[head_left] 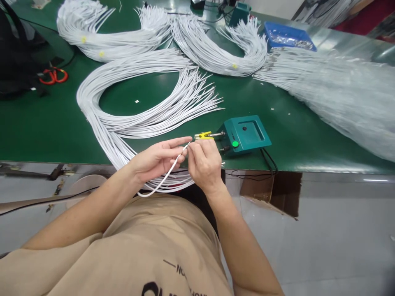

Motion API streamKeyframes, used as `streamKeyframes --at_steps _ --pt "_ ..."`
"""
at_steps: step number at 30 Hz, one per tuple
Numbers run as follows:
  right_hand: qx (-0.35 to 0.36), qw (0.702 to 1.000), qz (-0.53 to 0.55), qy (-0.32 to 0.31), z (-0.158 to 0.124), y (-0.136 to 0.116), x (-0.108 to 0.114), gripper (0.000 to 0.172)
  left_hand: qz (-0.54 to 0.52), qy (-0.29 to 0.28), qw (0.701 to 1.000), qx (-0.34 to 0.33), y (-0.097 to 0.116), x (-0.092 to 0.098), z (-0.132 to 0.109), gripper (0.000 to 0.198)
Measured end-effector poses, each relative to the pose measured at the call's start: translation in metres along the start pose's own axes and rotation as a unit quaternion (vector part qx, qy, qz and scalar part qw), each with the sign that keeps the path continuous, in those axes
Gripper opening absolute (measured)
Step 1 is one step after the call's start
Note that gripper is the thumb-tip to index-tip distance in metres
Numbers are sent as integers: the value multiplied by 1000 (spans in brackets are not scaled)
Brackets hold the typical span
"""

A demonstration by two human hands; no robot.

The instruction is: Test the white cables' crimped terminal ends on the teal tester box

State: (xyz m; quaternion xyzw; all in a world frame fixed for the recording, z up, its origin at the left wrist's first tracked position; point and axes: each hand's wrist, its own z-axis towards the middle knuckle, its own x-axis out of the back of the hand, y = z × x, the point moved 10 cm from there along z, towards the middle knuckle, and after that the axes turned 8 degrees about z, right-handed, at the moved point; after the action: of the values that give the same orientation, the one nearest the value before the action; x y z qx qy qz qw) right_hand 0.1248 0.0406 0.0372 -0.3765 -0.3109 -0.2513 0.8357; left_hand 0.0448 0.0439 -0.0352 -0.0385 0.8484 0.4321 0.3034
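A single white cable (168,173) runs up from a loop near my lap to its tip between my hands. My left hand (159,158) has the cable pinched near that end, its index finger stretched out toward the right. My right hand (205,164) is closed with its fingertips at the cable's tip, which they partly hide. Just beyond my right knuckles is a yellow clip (203,135) on a metal rod. That rod comes out of a small green device (245,135) with a bright green button.
A bundle of white cables (106,88) curls across the green table (46,123), drooping over its front edge. More bundles (216,53) lie behind. At right is a plastic-covered bundle (342,90), near a blue tray (286,35) of small parts. Red-handled scissors (54,76) lie at left.
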Motion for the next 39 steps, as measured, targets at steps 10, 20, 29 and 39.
streamKeyframes --at_steps 10,20,29,39 --pt "6 983 -113 -144 37 57 20 16 262 59 950 -162 21 5 26 40" --pt "5 978 -95 -184 42 75 14 14 315 105 925 -185 23 10 47 38" --pt "-23 980 -104 -167 47 81 15 15 401 166 879 -196 27 13 46 34" --pt "-75 996 3 -46 44 51 43 11 414 159 875 -192 29 16 41 32"
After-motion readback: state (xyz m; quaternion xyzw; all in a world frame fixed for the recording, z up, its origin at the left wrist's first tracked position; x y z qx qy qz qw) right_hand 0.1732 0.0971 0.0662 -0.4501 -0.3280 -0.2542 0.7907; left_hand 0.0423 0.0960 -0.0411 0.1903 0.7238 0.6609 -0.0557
